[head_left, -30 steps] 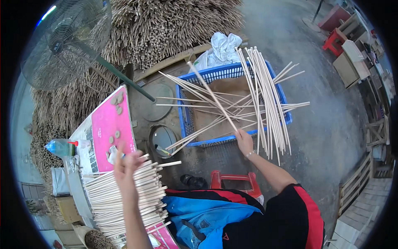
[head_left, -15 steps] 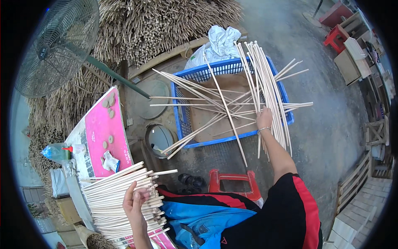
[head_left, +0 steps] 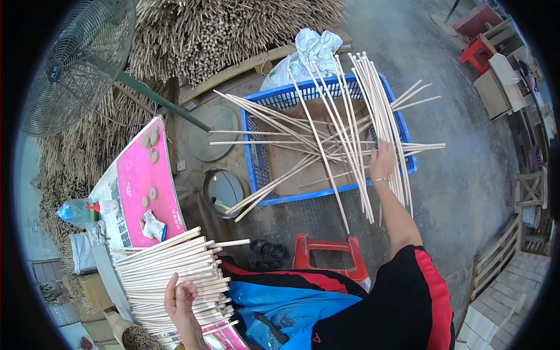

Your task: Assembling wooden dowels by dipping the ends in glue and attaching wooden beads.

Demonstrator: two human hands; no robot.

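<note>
My right hand [head_left: 382,160] is among long pale wooden sticks [head_left: 373,105] that lie across a blue plastic crate [head_left: 280,199]. Its fingers are closed against sticks near the crate's right side, though which ones they grip is partly hidden. Many of these sticks have small knobs at their far ends. Other sticks cross one another over the crate at several angles. At the lower left, my left hand [head_left: 182,306] hovers over a thick pile of wooden sticks [head_left: 169,271] on the table, fingers loosely bent and apart, nothing in them.
A red stool [head_left: 300,256] stands before the crate. Left are a pink-topped table [head_left: 140,181] with a glove [head_left: 153,226], round discs and a bottle [head_left: 81,213], and a large fan [head_left: 76,70]. A bucket [head_left: 224,189] sits beside the crate; stacked sticks [head_left: 221,46] rise behind.
My right hand has moved slightly right and away from me. Several sticks over the crate now lie farther left, apart from the right-hand bunch. My left hand has lowered a little toward me.
</note>
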